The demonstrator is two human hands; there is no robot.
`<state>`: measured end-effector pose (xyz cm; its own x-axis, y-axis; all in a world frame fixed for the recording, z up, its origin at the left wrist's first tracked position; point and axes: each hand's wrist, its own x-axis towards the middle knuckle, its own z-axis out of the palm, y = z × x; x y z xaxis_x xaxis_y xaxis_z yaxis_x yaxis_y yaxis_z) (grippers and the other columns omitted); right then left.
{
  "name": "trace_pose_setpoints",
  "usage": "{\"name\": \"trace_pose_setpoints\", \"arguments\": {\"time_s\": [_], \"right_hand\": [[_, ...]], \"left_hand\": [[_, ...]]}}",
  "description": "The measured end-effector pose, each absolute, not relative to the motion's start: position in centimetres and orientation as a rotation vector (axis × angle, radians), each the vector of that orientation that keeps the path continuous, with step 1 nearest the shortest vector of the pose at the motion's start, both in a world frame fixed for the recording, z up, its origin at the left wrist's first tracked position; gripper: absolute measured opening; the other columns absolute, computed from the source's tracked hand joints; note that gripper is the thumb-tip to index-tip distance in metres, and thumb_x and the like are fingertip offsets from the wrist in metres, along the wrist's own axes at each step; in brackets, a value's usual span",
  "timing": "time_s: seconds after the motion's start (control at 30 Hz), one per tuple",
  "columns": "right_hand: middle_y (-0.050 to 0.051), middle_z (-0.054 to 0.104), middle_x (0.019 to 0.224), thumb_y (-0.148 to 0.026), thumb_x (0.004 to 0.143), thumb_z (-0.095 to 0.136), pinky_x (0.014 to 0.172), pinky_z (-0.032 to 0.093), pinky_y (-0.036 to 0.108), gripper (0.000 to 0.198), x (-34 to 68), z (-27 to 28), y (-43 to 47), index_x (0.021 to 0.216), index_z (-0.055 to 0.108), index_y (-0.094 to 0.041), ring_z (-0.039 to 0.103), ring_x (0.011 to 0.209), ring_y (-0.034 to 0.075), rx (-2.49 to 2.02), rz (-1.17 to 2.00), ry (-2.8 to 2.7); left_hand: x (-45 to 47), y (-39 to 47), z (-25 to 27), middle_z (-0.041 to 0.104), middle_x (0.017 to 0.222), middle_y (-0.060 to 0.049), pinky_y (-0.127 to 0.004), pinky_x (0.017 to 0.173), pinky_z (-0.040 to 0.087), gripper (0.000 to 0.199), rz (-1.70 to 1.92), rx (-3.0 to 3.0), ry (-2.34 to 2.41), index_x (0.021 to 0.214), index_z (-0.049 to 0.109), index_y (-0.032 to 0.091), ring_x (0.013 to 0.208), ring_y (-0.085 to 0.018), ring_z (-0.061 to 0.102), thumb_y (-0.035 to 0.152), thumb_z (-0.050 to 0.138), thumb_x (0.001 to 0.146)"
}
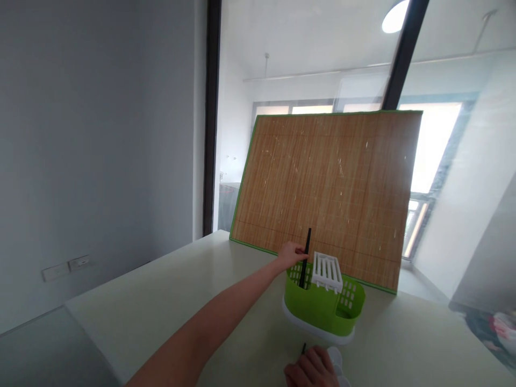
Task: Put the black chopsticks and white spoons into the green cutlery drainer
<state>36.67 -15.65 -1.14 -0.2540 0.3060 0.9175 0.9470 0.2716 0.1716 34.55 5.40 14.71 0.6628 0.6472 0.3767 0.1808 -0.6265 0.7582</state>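
Observation:
My left hand [291, 255] pinches a black chopstick [307, 244], which stands nearly upright with its lower end inside the left compartment of a green utensil holder [310, 306]. A white slatted rack [327, 270] sits across the middle of the holder, and a white base [318, 329] runs beneath it. In front of the holder, at the bottom edge of the view, my right hand [310, 370] is closed. A thin black tip [303, 348] pokes out above its fingers, the rest hidden. White rounded pieces [335, 357], perhaps spoons, show beside that hand, partly covered.
The holder stands on a pale table [161, 301]. Behind it a brown bamboo mat [322, 183] with green edging leans against a glass partition with dark frames [211, 118]. A grey wall [100, 134] rises at the left, and a socket [79, 262] is set low in it.

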Motion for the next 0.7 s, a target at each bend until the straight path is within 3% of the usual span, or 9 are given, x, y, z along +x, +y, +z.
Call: {"name": "trace_pose_setpoints", "arguments": {"time_s": [0.17,0.47,0.57,0.7], "right_hand": [[-0.003,0.046,0.045,-0.015,0.085,0.041,0.069,0.035,0.031,0.031,36.5,-0.4,-15.8,0.059,0.055,-0.024,0.043,0.053,0.015,-1.142,-1.007,-1.745],[-0.003,0.044,0.045,-0.015,0.085,0.041,0.07,0.035,0.032,0.032,36.4,-0.9,-15.7,0.057,0.054,-0.024,0.043,0.053,0.014,-1.138,-1.0,-1.7],[-0.003,0.044,0.044,-0.016,0.086,0.041,0.069,0.034,0.031,0.033,36.4,-0.7,-15.7,0.057,0.053,-0.024,0.042,0.052,0.014,-1.13,-1.006,-1.705],[-0.003,0.046,0.045,-0.015,0.085,0.041,0.068,0.035,0.03,0.03,36.6,0.1,-16.2,0.059,0.054,-0.024,0.043,0.052,0.014,-1.139,-1.001,-1.768]], "left_hand": [[36.1,5.4,13.8,0.068,0.075,-0.006,-0.023,0.052,0.051,0.023,0.663,2.139,0.585,0.091,0.068,0.007,0.063,-0.014,0.062,0.017,0.066,0.071],[36.8,5.4,12.9,0.067,0.093,-0.009,-0.021,0.05,0.051,0.037,0.682,2.13,0.601,0.107,0.062,0.008,0.065,-0.014,0.064,0.007,0.062,0.069],[36.3,5.2,13.4,0.065,0.1,-0.009,-0.024,0.056,0.052,0.043,0.752,2.161,0.644,0.11,0.061,0.011,0.064,-0.013,0.063,0.011,0.066,0.067],[34.1,4.2,14.4,0.061,0.111,-0.01,-0.031,0.079,0.049,0.049,0.93,2.197,0.688,0.117,0.056,0.013,0.078,-0.016,0.06,0.018,0.066,0.069]]}}
